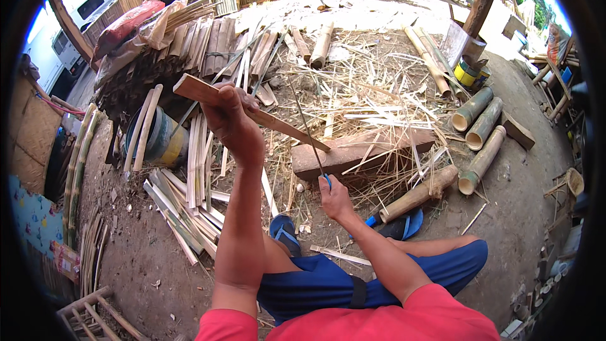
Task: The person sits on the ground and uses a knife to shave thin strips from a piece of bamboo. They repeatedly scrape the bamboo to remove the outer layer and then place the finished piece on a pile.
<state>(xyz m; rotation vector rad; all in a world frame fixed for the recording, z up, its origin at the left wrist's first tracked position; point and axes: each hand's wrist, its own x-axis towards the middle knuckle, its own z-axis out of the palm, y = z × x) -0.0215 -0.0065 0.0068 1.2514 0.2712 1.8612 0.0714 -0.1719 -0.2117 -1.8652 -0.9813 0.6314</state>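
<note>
My left hand point(237, 125) is raised and closed around a flat bamboo slat point(285, 128), which slopes down to the right. The slat's lower end lies over a thick wooden block point(366, 151); whether it touches the block I cannot tell. Lower and to the right, my right hand point(336, 201) grips a long thin knife point(302, 117) by its blue handle. Its narrow blade points away from me and crosses the slat near the lower end. Shavings and thin bamboo strips point(391, 104) are heaped on and behind the block.
Cut bamboo tubes point(483, 158) and a bamboo pole point(420, 194) lie on the right. At the left stand a bucket point(167, 142) and a pile of split slats point(186, 211). Stacked bamboo pieces point(208, 47) lie behind. A wooden post point(487, 0) rises at the far right.
</note>
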